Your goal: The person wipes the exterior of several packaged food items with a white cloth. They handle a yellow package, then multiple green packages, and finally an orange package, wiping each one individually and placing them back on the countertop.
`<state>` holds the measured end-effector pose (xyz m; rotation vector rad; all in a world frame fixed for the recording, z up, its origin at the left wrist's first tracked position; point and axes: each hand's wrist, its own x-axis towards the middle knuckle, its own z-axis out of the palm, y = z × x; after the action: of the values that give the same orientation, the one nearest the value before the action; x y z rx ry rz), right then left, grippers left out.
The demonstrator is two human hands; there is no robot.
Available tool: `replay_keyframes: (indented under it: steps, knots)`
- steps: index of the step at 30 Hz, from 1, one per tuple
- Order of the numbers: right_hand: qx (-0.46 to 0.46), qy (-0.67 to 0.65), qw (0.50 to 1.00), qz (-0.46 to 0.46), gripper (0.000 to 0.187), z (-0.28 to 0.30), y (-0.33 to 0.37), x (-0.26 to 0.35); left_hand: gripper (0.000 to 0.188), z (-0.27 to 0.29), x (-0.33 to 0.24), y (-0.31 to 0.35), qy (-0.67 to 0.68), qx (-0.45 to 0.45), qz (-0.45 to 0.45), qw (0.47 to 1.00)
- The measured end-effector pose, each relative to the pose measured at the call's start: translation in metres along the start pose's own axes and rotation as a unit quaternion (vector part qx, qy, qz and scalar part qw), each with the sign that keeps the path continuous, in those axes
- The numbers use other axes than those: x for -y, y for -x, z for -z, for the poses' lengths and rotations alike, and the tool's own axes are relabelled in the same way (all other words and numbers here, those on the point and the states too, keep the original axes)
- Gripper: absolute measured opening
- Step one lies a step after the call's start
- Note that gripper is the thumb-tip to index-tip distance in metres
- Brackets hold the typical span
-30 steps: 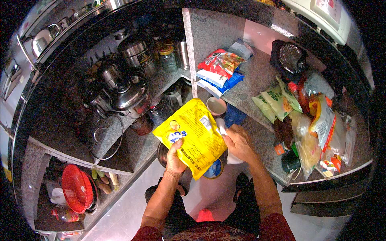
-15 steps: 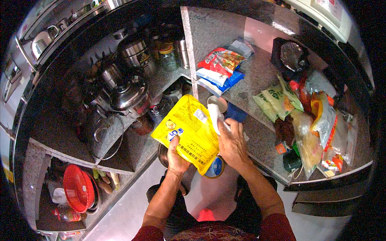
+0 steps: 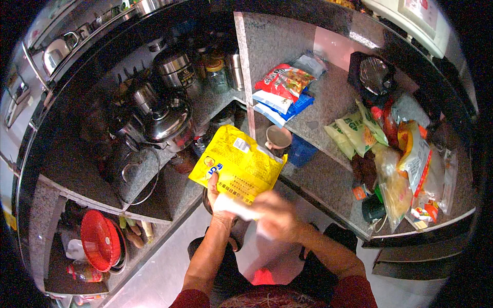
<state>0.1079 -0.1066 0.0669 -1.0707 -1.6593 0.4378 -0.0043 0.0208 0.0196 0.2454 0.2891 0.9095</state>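
A bright yellow plastic packet (image 3: pixel 241 164) is gripped along its near left edge by my left hand (image 3: pixel 220 197), the thumb lying on its printed face. My right hand (image 3: pixel 280 215), smeared by motion, is closed round a white cloth or tissue (image 3: pixel 233 207). That white piece reaches across the packet's near edge, over the fingers of my left hand. Just beyond the packet stands a round pale cup-like container (image 3: pixel 279 137), its lower part dark.
Steel pots (image 3: pixel 167 120) and a glass jar (image 3: pixel 216 77) fill the left cabinet. Red and blue food packets (image 3: pixel 285 84) lie behind the divider. Pale green bags (image 3: pixel 353 131) and other bagged goods sit on the right shelf. A red plastic basin (image 3: pixel 97 240) rests lower left.
My right hand has swung from the packet's right side toward its near edge, carrying the white cloth left and closer to me. The packet has turned slightly, its right end now farther away.
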Motion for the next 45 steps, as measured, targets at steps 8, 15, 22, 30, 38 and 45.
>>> replay_keyframes:
  steps: [8,15,22,30,38,45]
  knots:
    - [-0.178,0.34,0.915,-0.124,0.042,0.043,-0.005,-0.043,0.052,-0.001,0.008,0.008,-0.068,-0.009,0.017,0.997]
    - [-0.106,0.328,0.932,-0.107,0.05,0.012,0.006,-0.037,0.048,-0.003,0.009,0.007,-0.034,-0.028,0.005,0.999]
    - [0.041,0.306,0.943,-0.125,0.037,-0.016,0.014,-0.008,0.045,0.01,0.001,-0.002,-0.048,-0.048,-0.023,0.997]
    - [-0.094,0.401,0.91,-0.045,0.027,0.008,0.001,-0.03,0.045,0.008,0.0,0.001,-0.039,-0.045,-0.011,0.998]
    - [-0.133,0.382,0.908,-0.107,0.032,0.022,-0.007,-0.051,0.046,0.01,0.006,0.006,-0.055,-0.021,0.043,0.997]
    - [0.017,0.347,0.938,0.003,0.033,-0.03,-0.006,-0.015,0.035,0.023,0.015,0.004,-0.073,-0.022,0.061,0.995]
